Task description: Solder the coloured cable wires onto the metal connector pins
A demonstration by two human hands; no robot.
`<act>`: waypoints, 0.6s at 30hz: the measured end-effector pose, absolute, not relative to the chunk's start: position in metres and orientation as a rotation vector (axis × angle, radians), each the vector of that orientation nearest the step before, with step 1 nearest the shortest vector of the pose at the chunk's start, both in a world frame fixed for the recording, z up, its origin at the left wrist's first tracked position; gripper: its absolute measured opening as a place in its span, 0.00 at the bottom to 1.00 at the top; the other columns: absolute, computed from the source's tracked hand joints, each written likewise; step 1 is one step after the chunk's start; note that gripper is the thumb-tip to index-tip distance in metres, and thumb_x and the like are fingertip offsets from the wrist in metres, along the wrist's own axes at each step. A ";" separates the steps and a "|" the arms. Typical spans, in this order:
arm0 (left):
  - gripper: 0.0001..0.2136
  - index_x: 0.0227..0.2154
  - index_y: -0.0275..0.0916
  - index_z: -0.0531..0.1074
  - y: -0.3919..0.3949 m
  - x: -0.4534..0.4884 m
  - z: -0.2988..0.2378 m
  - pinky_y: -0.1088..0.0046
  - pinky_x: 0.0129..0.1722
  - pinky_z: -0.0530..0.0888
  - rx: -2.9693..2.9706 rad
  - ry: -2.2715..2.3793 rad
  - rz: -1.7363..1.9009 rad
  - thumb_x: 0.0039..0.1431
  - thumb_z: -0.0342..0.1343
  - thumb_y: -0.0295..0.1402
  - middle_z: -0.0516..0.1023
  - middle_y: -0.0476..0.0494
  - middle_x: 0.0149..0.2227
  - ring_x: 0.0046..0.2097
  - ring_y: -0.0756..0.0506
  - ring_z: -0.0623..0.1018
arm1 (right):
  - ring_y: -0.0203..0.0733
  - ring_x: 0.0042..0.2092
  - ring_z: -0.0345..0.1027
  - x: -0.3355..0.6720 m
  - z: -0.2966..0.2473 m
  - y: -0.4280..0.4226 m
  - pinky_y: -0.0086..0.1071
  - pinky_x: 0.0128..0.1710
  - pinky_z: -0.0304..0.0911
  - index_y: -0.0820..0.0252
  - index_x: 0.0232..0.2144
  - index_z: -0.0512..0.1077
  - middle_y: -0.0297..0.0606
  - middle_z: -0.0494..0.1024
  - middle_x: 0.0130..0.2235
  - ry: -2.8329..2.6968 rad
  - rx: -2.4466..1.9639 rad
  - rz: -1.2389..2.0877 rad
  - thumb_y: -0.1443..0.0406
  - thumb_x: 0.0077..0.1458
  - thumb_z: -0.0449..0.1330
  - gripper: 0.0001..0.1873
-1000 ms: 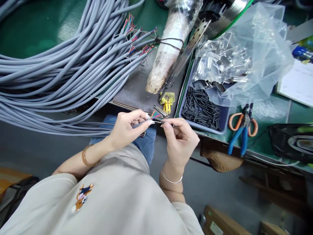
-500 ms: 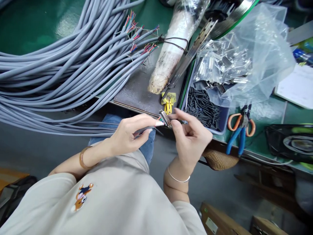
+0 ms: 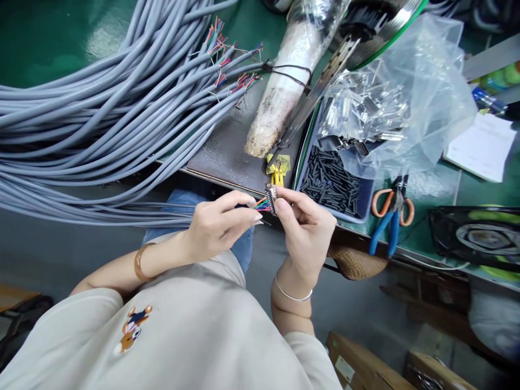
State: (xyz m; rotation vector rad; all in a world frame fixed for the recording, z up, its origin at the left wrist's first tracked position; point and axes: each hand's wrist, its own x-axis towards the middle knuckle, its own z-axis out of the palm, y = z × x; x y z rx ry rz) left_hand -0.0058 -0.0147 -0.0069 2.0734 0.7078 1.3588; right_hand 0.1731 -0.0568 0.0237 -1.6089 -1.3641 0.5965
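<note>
Here we are at the middle of the frame, and everything turns on the small metal connector (image 3: pixel 270 199) sitting between our two hands, just off the table's near edge. Its long axis runs almost straight up and down the picture, with the row of pins facing left, toward the coloured wires (image 3: pixel 262 205). Our right hand (image 3: pixel 304 219) is the nearer one: thumb and forefinger close on the connector from its right side, the other fingers curled beneath. Our left hand (image 3: pixel 221 221) sits a little to the left, fingertips drawn together around the wires, which bridge the short gap to the pins; how firm that pinch is, we can't tell. Just above the connector stands a yellow clip (image 3: pixel 278 170). Over to the containers now! Right of centre, the blue bin (image 3: pixel 367 196) on the table (image 3: pixel 436 187) shows a heap of short black pieces (image 3: pixel 331 179) in its lower part, while a clear plastic bag (image 3: pixel 441 103) of shiny metal parts (image 3: pixel 374 105) lies across its upper part. Filling the upper left, we have grey cables (image 3: pixel 134 116), many with bared coloured ends.
</note>
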 end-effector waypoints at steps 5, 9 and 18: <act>0.02 0.34 0.37 0.77 -0.011 -0.005 -0.005 0.77 0.37 0.79 1.836 0.718 1.296 0.63 0.63 0.25 0.86 0.38 0.41 0.40 0.48 0.85 | 0.30 0.24 0.53 0.171 0.021 -0.056 0.30 0.24 0.52 0.51 0.44 0.84 0.30 0.76 0.27 -1.364 -1.628 0.542 0.58 0.64 0.64 0.10; 0.03 0.34 0.37 0.79 -0.006 -0.005 -0.006 0.76 0.41 0.80 1.735 0.687 1.244 0.60 0.66 0.25 0.87 0.40 0.38 0.41 0.48 0.85 | 0.31 0.25 0.58 0.168 0.023 -0.055 0.31 0.25 0.54 0.53 0.44 0.84 0.32 0.77 0.27 -1.429 -1.658 0.461 0.57 0.66 0.63 0.12; 0.04 0.29 0.36 0.78 0.002 -0.007 0.002 0.78 0.34 0.79 1.448 0.805 1.108 0.59 0.66 0.29 0.85 0.43 0.33 0.34 0.49 0.83 | 0.31 0.18 0.60 0.166 0.021 -0.054 0.29 0.17 0.48 0.48 0.50 0.78 0.26 0.74 0.24 -1.194 -1.327 0.024 0.61 0.66 0.61 0.12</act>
